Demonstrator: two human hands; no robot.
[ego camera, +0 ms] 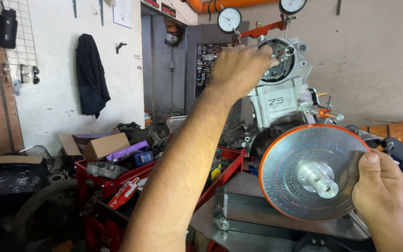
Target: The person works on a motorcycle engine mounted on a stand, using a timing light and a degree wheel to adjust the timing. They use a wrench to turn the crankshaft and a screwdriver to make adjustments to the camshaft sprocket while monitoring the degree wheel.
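My left hand (241,70) pinches something, probably a fitting, inside the silver engine head (283,63); right hand (381,189) grips the orange-rimmed degree disc (299,149). A slip could rotate the disc and spoil the reading.

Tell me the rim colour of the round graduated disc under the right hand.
Orange, around a grey face on the disc; head view.

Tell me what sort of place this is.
Most likely an engine repair workshop: an engine on a stand with dial gauges above it, a degree wheel under the right hand, and a red cart of parts.
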